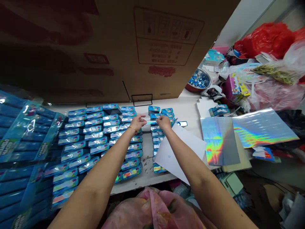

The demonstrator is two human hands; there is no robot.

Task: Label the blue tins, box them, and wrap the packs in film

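A narrow shiny strip (151, 122), pale with a blue edge, spans the gap between my two hands above the table. My right hand (164, 122) pinches its right end over the right-hand column of blue boxes (159, 140). At its left end, the fingertips of my left hand (137, 123) are closed on it; a thin bracelet circles that wrist. Several rows of small blue boxes with shiny, rainbow-tinted tops (92, 129) stand to the left. Beneath my right forearm lies a white sheet (177, 149). What the strip is exactly is too small to tell.
A big cardboard carton (114, 63) rises behind the boxes. Packed blue boxes in clear plastic (21, 136) stand at far left. On the right are rainbow-sheen sheets (220, 140), a metal bowl of small blue pieces (199, 79), plastic bags and a red bag (269, 39).
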